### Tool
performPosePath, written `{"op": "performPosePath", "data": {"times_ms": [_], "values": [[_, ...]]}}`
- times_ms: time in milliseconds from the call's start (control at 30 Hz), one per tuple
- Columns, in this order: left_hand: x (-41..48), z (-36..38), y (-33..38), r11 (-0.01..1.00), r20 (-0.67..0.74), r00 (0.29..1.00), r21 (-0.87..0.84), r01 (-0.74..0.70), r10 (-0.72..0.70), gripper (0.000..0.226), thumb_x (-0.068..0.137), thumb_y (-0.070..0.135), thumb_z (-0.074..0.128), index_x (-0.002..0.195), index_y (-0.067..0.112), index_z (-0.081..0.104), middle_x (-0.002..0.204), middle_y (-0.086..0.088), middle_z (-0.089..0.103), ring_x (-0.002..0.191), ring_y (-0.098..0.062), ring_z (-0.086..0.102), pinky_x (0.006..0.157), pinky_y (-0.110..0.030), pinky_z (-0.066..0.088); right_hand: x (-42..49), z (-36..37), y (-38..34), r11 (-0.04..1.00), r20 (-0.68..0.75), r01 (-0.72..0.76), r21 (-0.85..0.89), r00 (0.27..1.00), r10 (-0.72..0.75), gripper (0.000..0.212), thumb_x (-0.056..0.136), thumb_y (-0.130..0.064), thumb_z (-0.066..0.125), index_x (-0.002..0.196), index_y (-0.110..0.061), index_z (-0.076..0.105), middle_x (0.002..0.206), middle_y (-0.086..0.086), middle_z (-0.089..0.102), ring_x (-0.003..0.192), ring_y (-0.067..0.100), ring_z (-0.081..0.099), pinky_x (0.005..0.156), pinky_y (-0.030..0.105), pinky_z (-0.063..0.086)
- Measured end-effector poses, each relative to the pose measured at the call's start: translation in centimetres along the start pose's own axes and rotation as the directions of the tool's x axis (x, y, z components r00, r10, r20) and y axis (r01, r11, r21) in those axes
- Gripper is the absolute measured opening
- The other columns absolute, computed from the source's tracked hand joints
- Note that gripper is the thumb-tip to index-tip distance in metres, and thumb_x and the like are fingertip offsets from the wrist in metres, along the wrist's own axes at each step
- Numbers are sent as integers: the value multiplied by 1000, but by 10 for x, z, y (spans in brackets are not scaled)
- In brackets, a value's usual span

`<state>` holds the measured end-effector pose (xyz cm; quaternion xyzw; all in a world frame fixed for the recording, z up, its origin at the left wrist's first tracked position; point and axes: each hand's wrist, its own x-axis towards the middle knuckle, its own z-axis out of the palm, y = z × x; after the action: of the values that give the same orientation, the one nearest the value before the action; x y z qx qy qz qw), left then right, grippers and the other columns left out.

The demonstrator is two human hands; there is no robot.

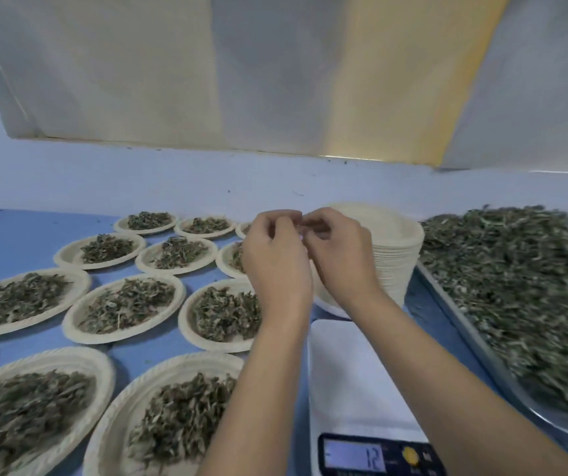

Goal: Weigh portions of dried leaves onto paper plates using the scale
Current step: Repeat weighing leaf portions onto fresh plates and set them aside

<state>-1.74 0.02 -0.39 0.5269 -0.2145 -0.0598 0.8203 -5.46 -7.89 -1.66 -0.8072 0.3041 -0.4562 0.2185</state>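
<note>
Grey-green dried leaves (516,286) lie heaped in a metal tray (454,314) at the right edge of the blue desk (17,235). Smaller portions of them sit on paper plates (71,321) set out in rows across the left half, from the near edge to the far one.

At the near edge, just left of the tray, we see the scale (354,383). Its white platform is bare, and its display (354,455) reads 12.

Beyond the scale stands a stack of empty plates (399,255), just beside the tray.

The left hand (275,259) and right hand (341,255) are raised together in front of this stack, above the far end of the scale. The fingers (275,218) of both hands are curled, and the tips meet between the two hands. We cannot tell whether they pinch anything there.

A pale sheet (207,80) hangs on the wall behind the far edge.
</note>
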Motion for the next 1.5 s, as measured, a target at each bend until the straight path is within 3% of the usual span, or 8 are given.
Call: {"op": "performPosePath", "data": {"times_ms": [67,133,267,400,1233,1500], "values": [[-9,5,-7,999,29,999,5,32,-32,29,86,6,43,73,20,64,80,2,69,84,-15,65,80,-41,50,-2,-17,5,999,-123,36,-38,992,-40,19,91,-15,55,105,-18,68,104,-4,67,102,19,57,86,29,45],[-13,8,-12,999,46,998,16,48,-48,29,86,6,43,73,20,64,80,3,69,82,-14,64,81,-40,50,-3,-33,13,974,-180,80,-210,976,-119,22,92,-14,54,108,-20,68,108,-6,67,109,16,49,78,22,38],[-11,9,-16,998,54,996,9,67,-67,31,86,3,42,70,18,64,74,6,67,70,-9,60,72,-33,46,1,-44,25,886,7,140,-441,988,-153,29,97,-15,45,119,-14,65,124,-1,64,118,21,47,91,33,40],[-7,3,-20,995,30,995,0,97,-97,30,86,5,41,73,18,65,76,6,68,71,-9,61,70,-28,46,-1,-43,28,799,99,136,-586,990,-95,25,95,-7,44,111,-9,64,106,10,67,100,28,58,79,41,49],[-16,12,-27,984,96,979,18,178,-179,30,87,5,43,71,19,64,78,8,67,71,-12,59,75,-29,46,6,-48,25,809,202,195,-554,975,-97,28,98,-12,42,112,-3,65,110,17,68,103,31,61,85,42,48],[-17,12,-28,981,117,974,21,191,-192,29,87,6,42,74,17,65,80,4,68,68,-10,59,77,-31,47,5,-42,28,804,172,202,-560,977,-125,27,92,-1,45,110,-5,65,105,14,68,99,31,58,83,42,46]]}}
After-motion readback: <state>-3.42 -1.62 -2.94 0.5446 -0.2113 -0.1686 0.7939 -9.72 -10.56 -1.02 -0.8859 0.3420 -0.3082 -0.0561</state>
